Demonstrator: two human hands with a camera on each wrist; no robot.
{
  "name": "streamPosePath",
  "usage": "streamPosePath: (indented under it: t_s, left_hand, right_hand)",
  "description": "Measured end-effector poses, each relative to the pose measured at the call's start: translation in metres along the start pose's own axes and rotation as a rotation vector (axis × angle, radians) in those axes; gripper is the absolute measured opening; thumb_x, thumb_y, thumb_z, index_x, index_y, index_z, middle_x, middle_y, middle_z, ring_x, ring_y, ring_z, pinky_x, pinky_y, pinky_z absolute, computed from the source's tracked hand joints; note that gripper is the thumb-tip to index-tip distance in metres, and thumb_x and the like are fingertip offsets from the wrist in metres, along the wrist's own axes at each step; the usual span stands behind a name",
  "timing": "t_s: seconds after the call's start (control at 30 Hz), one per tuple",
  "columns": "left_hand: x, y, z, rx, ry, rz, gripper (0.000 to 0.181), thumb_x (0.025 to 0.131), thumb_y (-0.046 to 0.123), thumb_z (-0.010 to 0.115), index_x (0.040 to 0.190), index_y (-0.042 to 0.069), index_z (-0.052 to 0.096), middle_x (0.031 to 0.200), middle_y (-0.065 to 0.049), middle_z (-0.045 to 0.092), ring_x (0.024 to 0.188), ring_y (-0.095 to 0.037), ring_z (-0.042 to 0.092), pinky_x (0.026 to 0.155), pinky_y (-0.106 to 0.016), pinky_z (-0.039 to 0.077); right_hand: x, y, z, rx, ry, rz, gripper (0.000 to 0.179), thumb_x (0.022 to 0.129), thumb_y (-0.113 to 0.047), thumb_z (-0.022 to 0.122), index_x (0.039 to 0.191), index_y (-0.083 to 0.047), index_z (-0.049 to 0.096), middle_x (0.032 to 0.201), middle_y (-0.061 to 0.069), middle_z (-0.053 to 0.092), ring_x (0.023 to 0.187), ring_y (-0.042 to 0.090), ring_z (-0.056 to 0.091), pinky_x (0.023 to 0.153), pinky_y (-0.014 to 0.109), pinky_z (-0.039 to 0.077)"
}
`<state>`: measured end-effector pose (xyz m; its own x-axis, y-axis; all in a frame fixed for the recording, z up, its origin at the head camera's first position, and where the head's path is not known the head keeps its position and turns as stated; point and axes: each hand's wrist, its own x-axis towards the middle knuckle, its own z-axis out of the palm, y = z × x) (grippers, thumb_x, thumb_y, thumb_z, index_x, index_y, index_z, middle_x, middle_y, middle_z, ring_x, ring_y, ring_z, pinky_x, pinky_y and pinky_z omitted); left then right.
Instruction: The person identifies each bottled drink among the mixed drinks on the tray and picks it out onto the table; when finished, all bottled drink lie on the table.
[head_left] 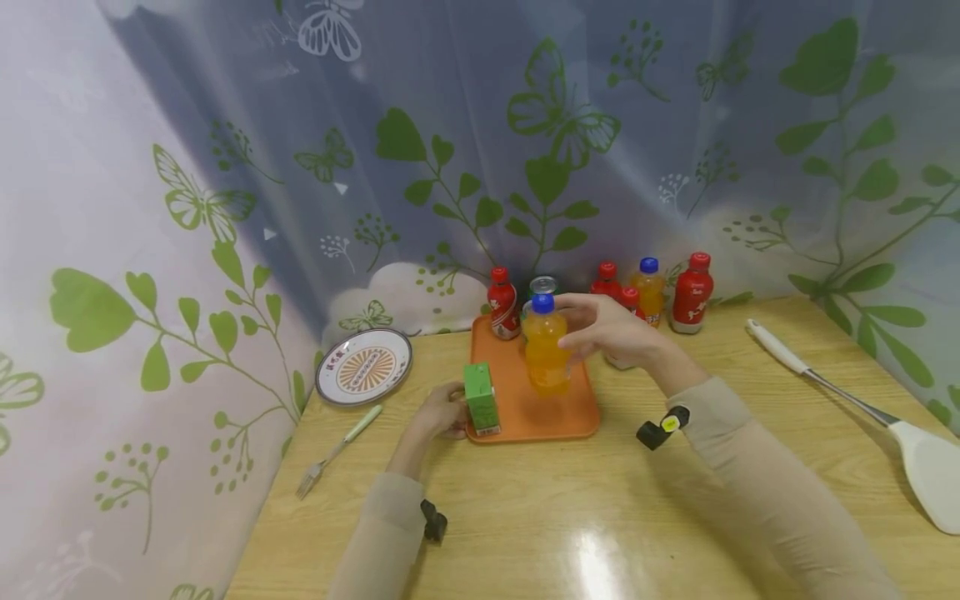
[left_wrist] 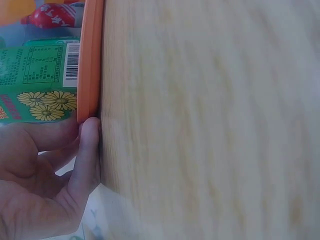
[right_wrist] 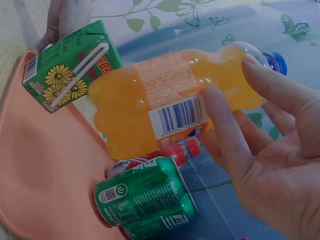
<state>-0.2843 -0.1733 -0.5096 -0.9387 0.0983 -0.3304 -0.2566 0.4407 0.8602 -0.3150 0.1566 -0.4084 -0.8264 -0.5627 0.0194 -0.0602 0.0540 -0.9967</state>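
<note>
My right hand [head_left: 611, 329] grips a bottle of orange soda [head_left: 547, 354] with a blue cap, raised above the orange tray [head_left: 521, 412]. In the right wrist view the thumb and fingers [right_wrist: 227, 135] wrap the bottle's upper half, and its base hangs over the tray. With the left hand [head_left: 442, 412] I pinch the tray's near-left corner; the left wrist view has the thumb and a finger at the rim [left_wrist: 90, 65]. Beside that hand a green drink carton [head_left: 481, 400] stands on the tray. A red bottle [head_left: 503, 304] and green soda cans [right_wrist: 145, 192] occupy its back part.
Behind my right hand stand several red bottles [head_left: 692, 293] and another orange soda bottle [head_left: 648, 292]. A white-headed spatula [head_left: 930, 475] lies far right. To the left are a patterned plate [head_left: 365, 367] and a fork [head_left: 341, 450]. A patterned curtain [head_left: 450, 167] borders the table.
</note>
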Motion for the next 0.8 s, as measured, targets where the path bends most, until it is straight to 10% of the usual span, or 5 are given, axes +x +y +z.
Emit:
streamPosePath:
  t_s: [0.8]
  left_hand:
    - [-0.001,0.001,0.001,0.007,-0.003,0.003,0.064,0.093,-0.009,0.046,0.155,0.005,0.048,0.094,-0.01,0.057,0.074,-0.017,0.058,0.058,-0.023,0.064]
  right_hand:
    - [-0.055,0.007,-0.046,-0.09,-0.062,-0.078,0.059,0.093,0.004,0.07,0.141,-0.029,0.059,0.131,-0.011,0.071,0.108,0.018,0.072,0.088,0.043,0.069]
